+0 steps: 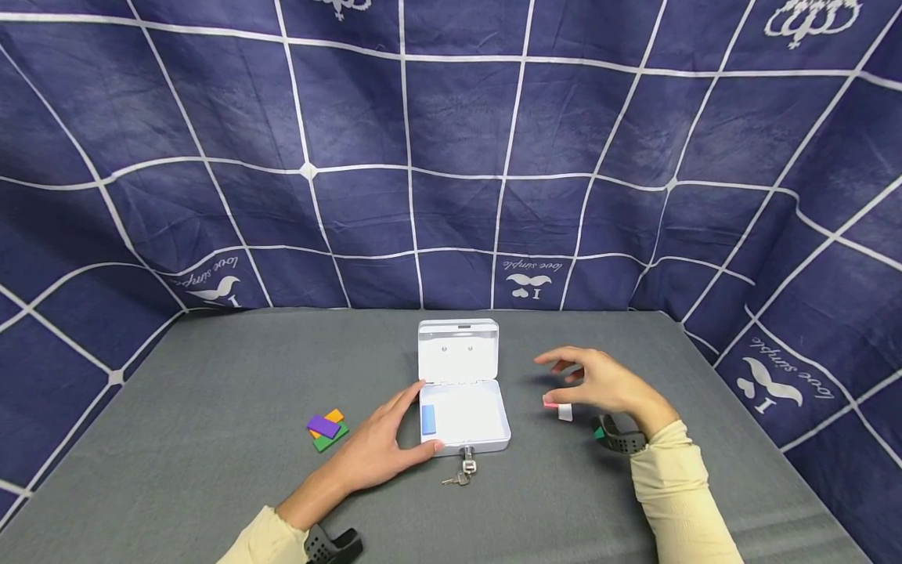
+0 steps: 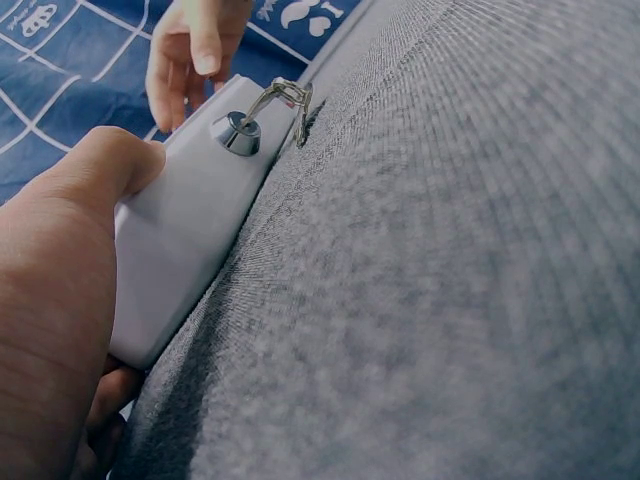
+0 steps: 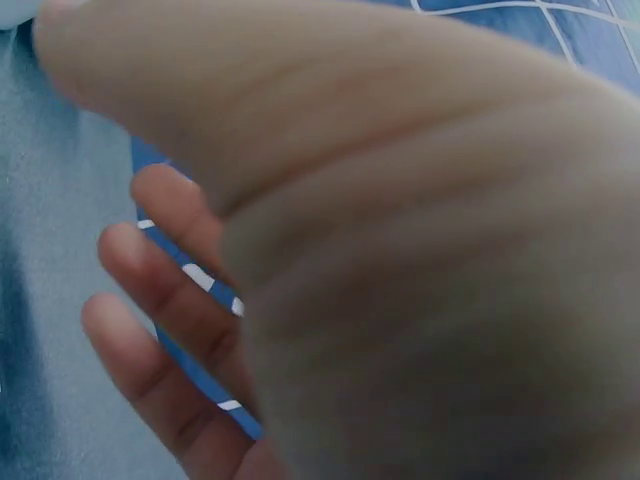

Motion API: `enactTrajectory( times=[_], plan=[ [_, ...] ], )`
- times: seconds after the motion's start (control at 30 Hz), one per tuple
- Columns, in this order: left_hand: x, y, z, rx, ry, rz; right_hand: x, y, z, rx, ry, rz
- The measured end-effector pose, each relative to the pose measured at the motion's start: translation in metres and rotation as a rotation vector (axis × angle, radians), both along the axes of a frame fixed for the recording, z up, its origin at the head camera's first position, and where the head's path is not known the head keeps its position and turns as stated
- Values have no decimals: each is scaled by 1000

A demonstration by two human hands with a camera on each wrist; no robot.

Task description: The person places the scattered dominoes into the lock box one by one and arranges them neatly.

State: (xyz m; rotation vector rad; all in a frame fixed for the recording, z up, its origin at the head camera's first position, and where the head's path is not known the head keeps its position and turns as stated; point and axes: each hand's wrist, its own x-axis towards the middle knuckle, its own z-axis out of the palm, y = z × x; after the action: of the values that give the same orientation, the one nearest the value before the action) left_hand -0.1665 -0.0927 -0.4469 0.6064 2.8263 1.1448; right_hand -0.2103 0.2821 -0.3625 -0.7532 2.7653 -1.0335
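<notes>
A white metal cash box [image 1: 467,413] lies on the grey cloth with its lid [image 1: 458,350] raised at the back. Inside it, along the left wall, is a blue tile [image 1: 428,419]. From the front lock [image 2: 237,133] hang keys [image 1: 458,478]. My left hand [image 1: 378,448] holds the box at its left side, thumb on the front wall and fingers along the side. To the right of the box, my right hand [image 1: 599,381] hovers with fingers parted and nothing between them. Just under its thumb lie a pink tile [image 1: 550,405] and a white tile [image 1: 565,412].
Left of my left hand lies a small pile of tiles: purple [image 1: 323,426], orange [image 1: 336,415] and green [image 1: 330,439]. A blue cloth [image 1: 458,211] with white lines hangs behind and at both sides of the grey surface [image 1: 232,439].
</notes>
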Motion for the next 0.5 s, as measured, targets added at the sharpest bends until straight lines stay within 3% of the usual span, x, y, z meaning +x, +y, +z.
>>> enactTrajectory(
  times=[0.5],
  plan=[
    [0, -1, 0, -5, 1, -1, -3, 11, -8, 33, -131, -19]
  ],
)
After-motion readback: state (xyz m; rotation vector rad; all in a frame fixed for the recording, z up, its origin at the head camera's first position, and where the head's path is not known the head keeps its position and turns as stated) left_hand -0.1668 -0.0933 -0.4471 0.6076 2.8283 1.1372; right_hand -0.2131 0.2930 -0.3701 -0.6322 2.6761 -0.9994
